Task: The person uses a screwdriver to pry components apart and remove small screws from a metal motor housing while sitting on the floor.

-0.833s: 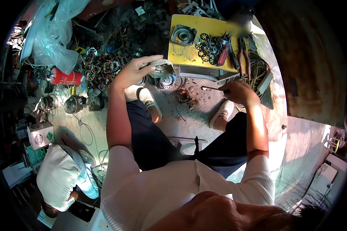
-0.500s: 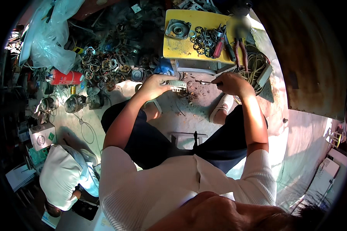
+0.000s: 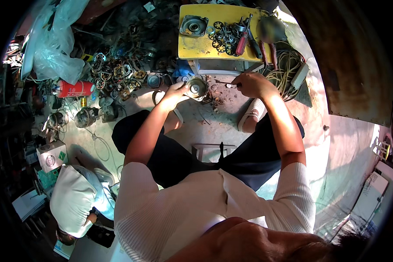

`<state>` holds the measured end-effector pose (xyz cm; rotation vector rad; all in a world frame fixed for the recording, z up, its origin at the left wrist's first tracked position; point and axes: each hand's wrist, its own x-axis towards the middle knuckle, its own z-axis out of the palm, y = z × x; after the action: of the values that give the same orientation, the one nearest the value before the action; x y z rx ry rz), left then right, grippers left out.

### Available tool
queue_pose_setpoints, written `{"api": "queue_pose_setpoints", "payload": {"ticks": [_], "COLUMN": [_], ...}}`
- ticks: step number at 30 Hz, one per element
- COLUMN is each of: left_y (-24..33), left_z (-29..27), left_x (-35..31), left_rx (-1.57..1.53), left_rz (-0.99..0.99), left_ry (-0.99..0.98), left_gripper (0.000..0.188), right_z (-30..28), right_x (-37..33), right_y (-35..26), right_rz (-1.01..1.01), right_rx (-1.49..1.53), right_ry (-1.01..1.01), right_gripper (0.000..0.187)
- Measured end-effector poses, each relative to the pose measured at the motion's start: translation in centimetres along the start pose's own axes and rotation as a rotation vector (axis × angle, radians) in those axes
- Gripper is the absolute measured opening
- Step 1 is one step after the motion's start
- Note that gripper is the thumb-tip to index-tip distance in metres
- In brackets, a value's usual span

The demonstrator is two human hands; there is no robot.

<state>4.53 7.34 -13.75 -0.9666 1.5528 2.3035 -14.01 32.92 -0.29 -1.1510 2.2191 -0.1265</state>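
Note:
My left hand (image 3: pixel 174 95) is closed on the rim of a round metal motor end cover (image 3: pixel 197 88), whose hollow inner side with a central ring faces up. Opposite it, my right hand (image 3: pixel 254 85) makes a fist around a screwdriver (image 3: pixel 225 83). The screwdriver's thin dark shaft points left toward the cover, with a gap between them; its handle is mostly hidden in the fingers. Both hands are above the floor, just on my side of a low yellow table (image 3: pixel 190 51).
On the table lie a square motor cover (image 3: pixel 194 26), several dark ring parts (image 3: pixel 225 39), a red-handled screwdriver (image 3: pixel 241 43) and red-handled pliers (image 3: pixel 273 56). Coiled cable (image 3: pixel 288 72) is at right. Motor parts (image 3: pixel 118 72) heap at left, near a red cylinder (image 3: pixel 76 88). Another person (image 3: pixel 76 198) crouches lower left.
My left hand has turned the motor end cover from edge-on to show its hollow side. My right hand has shifted slightly left and up with the screwdriver. The view has also shifted a little.

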Motion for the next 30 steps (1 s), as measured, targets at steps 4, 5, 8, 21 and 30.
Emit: {"api": "queue_pose_setpoints", "payload": {"ticks": [4,5,8,21,30], "left_y": [-4.2,-6.3,-9.6,-16.7,-17.4], "left_z": [0.8,0.7,3.8,6.7,-9.5], "left_x": [1.5,2.6,3.9,3.5,7.2], "left_rx": [-0.159,-0.170,0.146,1.785,0.441], "left_rz": [-0.223,-0.253,-0.166,0.239,-0.478], "left_ry": [-0.270,-0.231,0.177,0.014,0.717], "left_gripper": [0.031,0.030,0.031,0.019,0.044], "right_z": [0.5,0.6,0.3,0.9,0.6], "right_x": [0.2,0.2,-0.6,-0.5,-0.7], "right_y": [0.7,0.9,1.1,1.6,0.5], "right_rz": [0.021,0.024,0.034,0.034,-0.016], "right_rx": [-0.001,-0.003,0.000,0.044,0.072], "right_ry": [-0.023,-0.024,0.020,0.012,0.041], "right_gripper": [0.043,0.043,0.042,0.033,0.033]}}
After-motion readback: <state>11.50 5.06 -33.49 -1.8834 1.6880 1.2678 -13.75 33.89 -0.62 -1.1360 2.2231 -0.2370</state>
